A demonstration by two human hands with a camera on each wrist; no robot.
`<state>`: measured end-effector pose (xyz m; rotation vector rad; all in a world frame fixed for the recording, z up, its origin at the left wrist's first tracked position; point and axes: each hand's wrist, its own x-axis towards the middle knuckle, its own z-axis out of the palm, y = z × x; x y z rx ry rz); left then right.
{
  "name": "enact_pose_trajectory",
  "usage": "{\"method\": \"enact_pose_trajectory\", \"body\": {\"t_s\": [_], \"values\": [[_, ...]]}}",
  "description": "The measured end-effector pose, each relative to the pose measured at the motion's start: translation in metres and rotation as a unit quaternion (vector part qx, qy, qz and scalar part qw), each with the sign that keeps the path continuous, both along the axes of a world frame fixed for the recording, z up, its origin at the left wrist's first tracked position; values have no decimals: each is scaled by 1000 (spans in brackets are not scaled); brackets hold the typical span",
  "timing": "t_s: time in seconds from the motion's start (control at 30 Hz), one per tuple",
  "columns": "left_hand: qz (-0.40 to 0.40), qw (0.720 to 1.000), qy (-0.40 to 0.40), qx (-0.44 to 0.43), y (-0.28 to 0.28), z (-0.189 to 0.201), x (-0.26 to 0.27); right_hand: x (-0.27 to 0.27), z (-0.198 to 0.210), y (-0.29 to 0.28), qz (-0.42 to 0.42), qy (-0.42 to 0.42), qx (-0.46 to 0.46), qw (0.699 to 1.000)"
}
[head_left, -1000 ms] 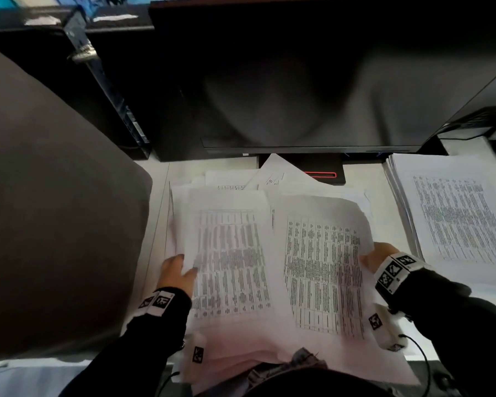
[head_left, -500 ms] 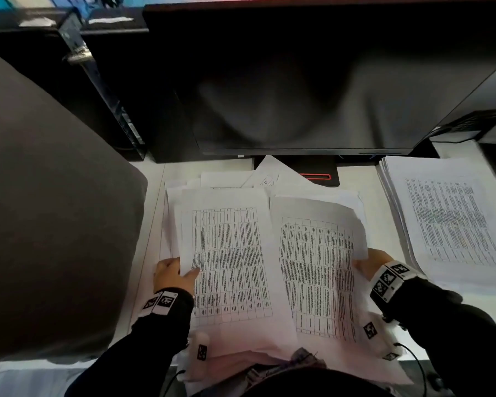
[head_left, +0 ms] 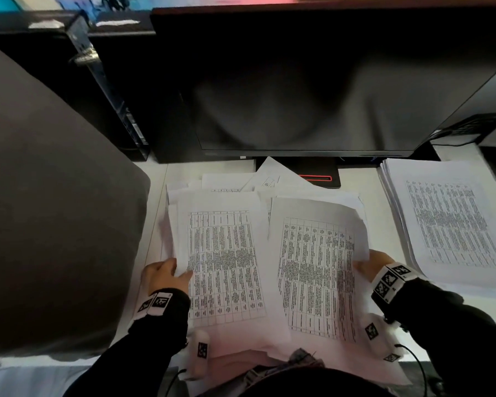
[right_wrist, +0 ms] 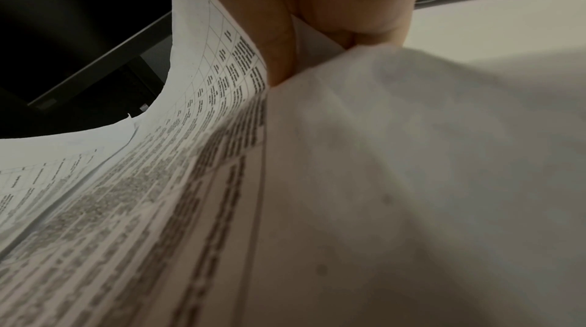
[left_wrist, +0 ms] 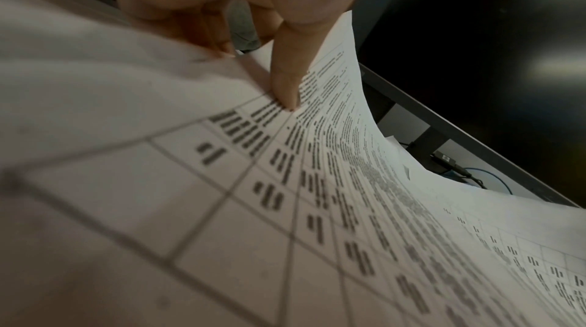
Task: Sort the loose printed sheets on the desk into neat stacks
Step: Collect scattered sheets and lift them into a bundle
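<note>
Two printed table sheets are held up over a loose pile of sheets (head_left: 241, 348) on the white desk (head_left: 155, 213). The left-hand sheet (head_left: 224, 262) is pinched at its 9 o'clock edge by the left hand (head_left: 165, 275): in the left wrist view the thumb is pressed flat on the printed face and the other fingers (left_wrist: 209, 39) are curled beneath the paper. The right-hand sheet (head_left: 317, 270) is gripped at its 3 o'clock edge by the right hand (head_left: 372, 263); in the right wrist view its fingers are closed tightly over the margin, with more than one sheet apparently caught in the pinch, though the count cannot be told.

Several slips are judged possible. Each sheet is held at one edge only, so it sags and curls, and a corner could be creased or dragged across the pile below, which would be scattered further. If an extra sheet is caught in the right-hand grip, it could be carried to the wrong stack unnoticed. The two tables look much alike, so a mis-sort is likely if the headings are not read. Sheets overhanging the near edge, at 6 o'clock, could be knocked to the floor by a sleeve.

A squared stack (head_left: 447, 222) is laid at 3 o'clock on the desk, apart from the loose pile. A dark monitor (head_left: 312, 81) on its stand (head_left: 321, 173) is set at 12 o'clock, just behind the sheets. A large grey padded surface (head_left: 49, 210) is seen at 9 o'clock, and dark equipment at 2 o'clock. The room is dim.
</note>
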<state>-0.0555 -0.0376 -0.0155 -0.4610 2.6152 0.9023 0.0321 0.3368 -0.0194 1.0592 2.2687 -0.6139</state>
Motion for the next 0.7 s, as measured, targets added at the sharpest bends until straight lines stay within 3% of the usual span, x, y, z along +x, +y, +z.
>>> {"method": "enact_pose_trajectory", "body": {"t_s": [0.1, 0.27, 0.47, 0.57, 0.7], "values": [[-8, 999, 3, 44, -8, 4, -5, -1, -1, 1, 2, 5, -4, 1000], [91, 977, 76, 177, -26, 23, -21, -2, 2, 1, 5, 17, -14, 1000], [41, 956, 149, 250, -46, 59, -35, -14, 15, -1, 12, 23, -5, 1000], [27, 947, 138, 290, -41, 64, -38, -19, 20, -10, 48, 20, 12, 999], [-14, 956, 111, 270, -24, 55, -42, -29, 33, -22, 62, 54, -12, 997]]}}
